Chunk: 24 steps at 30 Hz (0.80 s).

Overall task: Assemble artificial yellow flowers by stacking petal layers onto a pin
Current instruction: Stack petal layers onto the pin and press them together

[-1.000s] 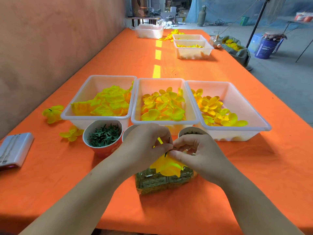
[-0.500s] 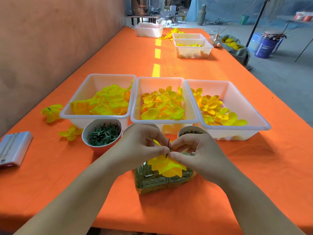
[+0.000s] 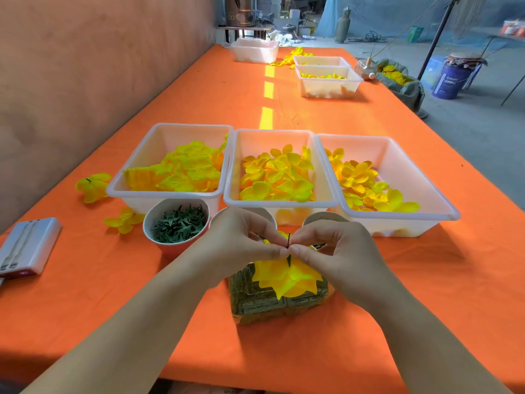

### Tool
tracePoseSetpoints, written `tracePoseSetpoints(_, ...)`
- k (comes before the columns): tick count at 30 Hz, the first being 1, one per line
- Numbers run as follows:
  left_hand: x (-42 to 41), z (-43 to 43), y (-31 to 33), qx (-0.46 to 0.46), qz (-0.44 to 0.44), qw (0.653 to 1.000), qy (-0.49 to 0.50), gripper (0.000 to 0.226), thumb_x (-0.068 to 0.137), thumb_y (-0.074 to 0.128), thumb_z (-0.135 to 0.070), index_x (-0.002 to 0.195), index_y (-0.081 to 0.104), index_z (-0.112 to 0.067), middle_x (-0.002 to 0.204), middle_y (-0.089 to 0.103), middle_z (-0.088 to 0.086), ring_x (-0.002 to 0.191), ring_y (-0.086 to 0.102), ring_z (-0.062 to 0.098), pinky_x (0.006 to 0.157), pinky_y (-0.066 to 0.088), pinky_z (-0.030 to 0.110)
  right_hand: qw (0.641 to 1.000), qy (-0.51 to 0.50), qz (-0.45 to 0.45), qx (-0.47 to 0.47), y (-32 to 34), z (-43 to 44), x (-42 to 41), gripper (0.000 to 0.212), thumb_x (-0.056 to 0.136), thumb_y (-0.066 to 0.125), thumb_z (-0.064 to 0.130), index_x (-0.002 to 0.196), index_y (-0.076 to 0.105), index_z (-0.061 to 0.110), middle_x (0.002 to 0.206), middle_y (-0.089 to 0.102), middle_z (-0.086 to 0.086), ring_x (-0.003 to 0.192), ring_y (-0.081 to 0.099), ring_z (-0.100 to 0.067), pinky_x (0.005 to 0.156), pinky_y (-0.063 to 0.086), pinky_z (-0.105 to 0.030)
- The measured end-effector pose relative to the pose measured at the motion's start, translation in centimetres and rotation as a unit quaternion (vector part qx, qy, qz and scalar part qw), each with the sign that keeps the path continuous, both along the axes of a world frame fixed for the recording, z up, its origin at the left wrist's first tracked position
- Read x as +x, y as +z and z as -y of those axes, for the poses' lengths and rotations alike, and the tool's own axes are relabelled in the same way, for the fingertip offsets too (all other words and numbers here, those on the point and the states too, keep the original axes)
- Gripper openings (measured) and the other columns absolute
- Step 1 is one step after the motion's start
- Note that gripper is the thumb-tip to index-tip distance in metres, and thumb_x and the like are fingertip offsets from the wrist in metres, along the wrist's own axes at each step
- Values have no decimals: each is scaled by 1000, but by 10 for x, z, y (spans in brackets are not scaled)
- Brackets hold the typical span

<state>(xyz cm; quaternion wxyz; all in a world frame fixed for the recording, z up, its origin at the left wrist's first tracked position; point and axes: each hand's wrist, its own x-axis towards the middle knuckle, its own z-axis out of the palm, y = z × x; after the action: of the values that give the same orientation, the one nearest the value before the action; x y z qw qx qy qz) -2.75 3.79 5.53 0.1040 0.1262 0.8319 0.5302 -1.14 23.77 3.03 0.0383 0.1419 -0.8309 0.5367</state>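
Closely pinched from both sides, a thin dark pin point(image 3: 288, 239) stands upright between the left hand point(image 3: 241, 243) and the right hand point(image 3: 338, 248). The thumb and forefinger of each hand curl in on it until the fingertips point(image 3: 277, 253) almost meet. The pin's tip shows just above them.

Directly below the fingers, a yellow petal layer point(image 3: 287, 278) sits threaded on the pin, spread over a clear container point(image 3: 255, 304) of greenish filling on the orange table point(image 3: 426, 280).

Just beyond the knuckles, the rims of two more cups point(image 3: 324, 216) show, their contents mostly hidden. To the left of the left hand's fingers is a paper cup point(image 3: 146, 223) holding green star-shaped calyx pieces point(image 3: 179, 224).

Farther beyond the fingers, three white trays stand side by side: a left tray point(image 3: 181, 133) of pale yellow petals, a middle tray point(image 3: 272, 137) and a right tray point(image 3: 397, 166) of deeper yellow blossoms.

Well to the left of the hands, two loose flowers point(image 3: 93, 186) and a white device point(image 3: 28, 245) lie on the cloth.
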Motion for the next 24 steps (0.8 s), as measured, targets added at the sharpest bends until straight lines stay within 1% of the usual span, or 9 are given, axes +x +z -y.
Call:
tracePoseSetpoints(3, 1, 1, -3, 7, 4, 1000, -6, 12, 74, 87, -18, 69, 78, -25, 53, 45, -10, 55, 38, 8, 50, 30, 16, 1000, 8, 12, -18, -1, 0, 1, 16, 82, 80, 14, 78, 79, 30, 89, 74, 15, 90, 68, -4, 77, 54, -36)
tracePoseSetpoints(7, 1, 0, -6, -1, -27, 1000, -1, 13, 74, 87, -19, 68, 77, -25, 58, 42, 5, 60, 34, 21, 57, 24, 29, 1000, 7, 3, -16, -6, 2, 1, 23, 82, 80, 11, 78, 78, 34, 88, 72, 21, 91, 67, -3, 75, 53, -37)
tracePoseSetpoints(13, 2, 1, -8, -9, -44, 999, 2, 14, 76, 86, -20, 68, 76, -24, 60, 45, 12, 60, 36, 21, 59, 25, 32, 999, 11, -36, 5, -8, 4, -3, 22, 80, 82, 13, 77, 78, 34, 89, 71, 24, 95, 65, -1, 72, 51, -31)
tracePoseSetpoints(16, 6, -1, -11, -1, -72, 997, 13, 16, 77, 85, -17, 69, 75, -27, 67, 53, 20, 61, 42, 21, 58, 31, 33, 1000, 9, -27, -7, -8, 3, -2, 24, 81, 81, 13, 77, 77, 35, 88, 72, 22, 93, 66, -4, 71, 49, -31)
tracePoseSetpoints(18, 11, -3, -14, 22, -91, 995, 23, 16, 78, 84, -17, 71, 76, -29, 77, 61, 16, 67, 52, 22, 62, 42, 41, 1000, 12, -12, -12, -6, 2, 0, 24, 81, 81, 13, 79, 77, 37, 89, 72, 20, 92, 67, -5, 71, 49, -30)
tracePoseSetpoints(19, 14, -4, -17, 37, -92, 995, 26, 14, 80, 83, -19, 72, 78, -30, 80, 65, 12, 73, 57, 24, 67, 47, 46, 1000, 11, -9, -15, -5, 1, 1, 23, 81, 81, 13, 80, 77, 36, 89, 72, 20, 92, 68, -5, 71, 49, -29)
tracePoseSetpoints(20, 16, -5, -19, 53, -91, 994, 33, 12, 80, 82, -20, 74, 78, -30, 82, 67, 8, 79, 61, 25, 71, 50, 49, 1000, 6, -10, -19, -5, 1, 2, 22, 80, 82, 13, 79, 78, 35, 88, 73, 19, 92, 68, -6, 71, 48, -27)
tracePoseSetpoints(21, 17, -6, -22, 68, -92, 992, 48, 11, 80, 82, -20, 75, 79, -29, 82, 68, 6, 82, 63, 25, 72, 51, 50, 1000, -1, -13, -25, -4, 1, 3, 21, 79, 83, 12, 77, 78, 33, 88, 72, 18, 92, 68, -6, 70, 46, -24)
tracePoseSetpoints(24, 16, -11, -30, 90, -107, 984, 109, 19, 77, 84, -11, 73, 76, -28, 78, 69, -1, 78, 65, 15, 62, 50, 33, 998, -32, -33, -33, -4, 5, 4, 25, 75, 84, 7, 75, 76, 30, 86, 70, 14, 88, 67, -7, 68, 43, -15)
